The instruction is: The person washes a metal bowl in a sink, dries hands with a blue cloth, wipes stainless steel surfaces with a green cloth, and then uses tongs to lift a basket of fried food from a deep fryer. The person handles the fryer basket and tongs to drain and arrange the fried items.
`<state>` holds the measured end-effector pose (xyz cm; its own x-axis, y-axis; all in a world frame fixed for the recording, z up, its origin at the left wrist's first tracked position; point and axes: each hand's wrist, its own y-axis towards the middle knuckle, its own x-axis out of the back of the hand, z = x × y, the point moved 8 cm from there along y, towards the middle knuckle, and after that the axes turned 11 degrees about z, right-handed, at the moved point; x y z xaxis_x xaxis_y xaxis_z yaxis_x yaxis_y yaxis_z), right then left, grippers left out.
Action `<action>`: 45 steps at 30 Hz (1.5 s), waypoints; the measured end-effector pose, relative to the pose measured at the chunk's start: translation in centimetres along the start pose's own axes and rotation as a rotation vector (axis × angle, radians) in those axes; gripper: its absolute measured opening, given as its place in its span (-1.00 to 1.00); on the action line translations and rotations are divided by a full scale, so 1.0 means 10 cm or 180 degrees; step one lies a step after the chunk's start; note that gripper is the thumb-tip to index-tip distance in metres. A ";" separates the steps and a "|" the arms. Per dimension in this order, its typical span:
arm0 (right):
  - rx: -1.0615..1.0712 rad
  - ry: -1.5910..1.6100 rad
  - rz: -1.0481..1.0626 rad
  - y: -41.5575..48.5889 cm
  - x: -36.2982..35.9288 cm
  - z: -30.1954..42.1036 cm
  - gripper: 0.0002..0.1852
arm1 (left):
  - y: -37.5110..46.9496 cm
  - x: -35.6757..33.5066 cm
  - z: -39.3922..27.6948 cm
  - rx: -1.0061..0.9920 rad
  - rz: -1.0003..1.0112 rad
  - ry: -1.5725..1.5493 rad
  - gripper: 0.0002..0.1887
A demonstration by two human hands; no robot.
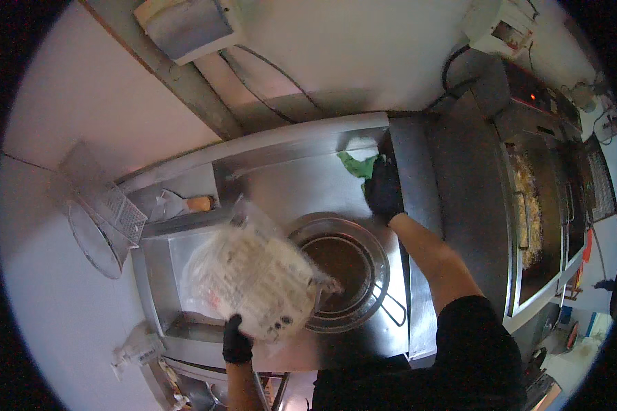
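My left hand (237, 340), in a black glove, grips the lower edge of a large clear plastic bag (259, 282) filled with pale food pieces, blurred by motion. The bag hangs over the left part of the steel counter and overlaps a round metal bowl (383, 262) with a wire-handled round strainer (339, 277) in it. At the back right of the counter, my right hand (383, 190), also black-gloved, is on a green cloth (359, 164). Its fingers are partly hidden, so its hold on the cloth cannot be told.
A scraper with an orange handle (199, 204) lies in a tray at the back left. Wire baskets (126, 216) and a round strainer (95, 241) hang on the left wall. To the right stand deep fryers (545, 226), one with frying food in it. A raised steel rim (308, 128) bounds the counter's back.
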<state>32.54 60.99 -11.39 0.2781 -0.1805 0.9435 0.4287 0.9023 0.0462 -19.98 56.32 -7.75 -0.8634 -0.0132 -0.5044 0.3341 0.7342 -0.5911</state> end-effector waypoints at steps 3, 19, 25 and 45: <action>0.0247 0.0061 0.0079 -0.46 -0.04 0.03 -0.28 | 0.56 -0.26 -0.14 0.0251 0.0049 0.0920 -0.58; -0.0619 0.1244 0.0632 -2.82 -0.09 0.11 -0.46 | 2.58 -2.86 0.82 0.1106 0.2410 0.1251 -0.52; -0.0903 0.1488 0.1313 -3.56 -0.24 0.39 -0.37 | 2.80 -2.89 0.98 0.1473 0.2312 0.1230 -0.51; -0.0468 0.2749 0.1397 -4.30 -0.56 2.08 -0.26 | -0.92 0.10 -1.21 -0.1146 0.0593 0.2795 -0.69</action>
<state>-5.33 31.35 -11.88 0.9468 -0.1179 0.2996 0.2235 0.9104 -0.3481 -28.52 57.79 4.82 -0.8320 0.5294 0.1660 0.4846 0.8391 -0.2472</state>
